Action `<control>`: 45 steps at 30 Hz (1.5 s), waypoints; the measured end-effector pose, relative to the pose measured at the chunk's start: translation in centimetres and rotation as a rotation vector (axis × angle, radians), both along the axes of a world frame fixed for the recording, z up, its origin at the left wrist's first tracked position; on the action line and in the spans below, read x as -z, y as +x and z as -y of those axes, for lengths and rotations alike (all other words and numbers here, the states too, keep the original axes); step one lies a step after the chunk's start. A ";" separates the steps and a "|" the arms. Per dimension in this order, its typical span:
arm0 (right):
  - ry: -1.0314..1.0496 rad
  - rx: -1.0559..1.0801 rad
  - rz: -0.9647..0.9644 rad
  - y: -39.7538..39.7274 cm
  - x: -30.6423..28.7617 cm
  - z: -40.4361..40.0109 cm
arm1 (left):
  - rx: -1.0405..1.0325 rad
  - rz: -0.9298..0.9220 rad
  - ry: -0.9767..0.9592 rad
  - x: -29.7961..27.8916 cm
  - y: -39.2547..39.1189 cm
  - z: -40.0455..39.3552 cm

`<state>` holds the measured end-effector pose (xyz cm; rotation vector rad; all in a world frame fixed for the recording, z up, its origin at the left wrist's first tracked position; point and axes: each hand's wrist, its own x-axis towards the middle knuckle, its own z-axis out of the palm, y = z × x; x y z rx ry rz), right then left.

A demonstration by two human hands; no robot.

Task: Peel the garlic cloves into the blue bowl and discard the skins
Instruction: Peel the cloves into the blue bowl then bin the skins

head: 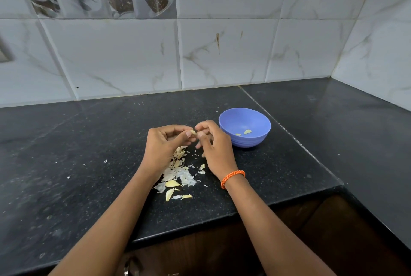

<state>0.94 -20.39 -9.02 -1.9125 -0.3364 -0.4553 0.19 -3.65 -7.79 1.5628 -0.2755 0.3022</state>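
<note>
Black stone worktop: left hand (164, 142) and right hand (211, 142) pinch one garlic clove (193, 132) beside the blue bowl (244, 127) — if it slips, it could drop among the skins (178, 171) near the front edge.

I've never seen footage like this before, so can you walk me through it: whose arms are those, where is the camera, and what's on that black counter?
There is no machine here. A person wears one camera on the head, looking forward and down, so the two arms reach in from the bottom of the picture.

The left hand and the right hand meet over a black stone counter, and between their fingertips they pinch a small garlic clove, apparently peeling it. The right wrist wears an orange band.

Just right of the hands stands the blue bowl, with two small pale pieces, probably peeled garlic, inside. Nearer the person lies a pile of papery skins, with a few cloves among them. Behind is a tiled wall.
</note>
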 end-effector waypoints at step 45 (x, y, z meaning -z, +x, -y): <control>0.019 0.145 0.242 -0.6 -0.2 0.5 | -0.087 0.032 0.023 0.4 0.2 0.3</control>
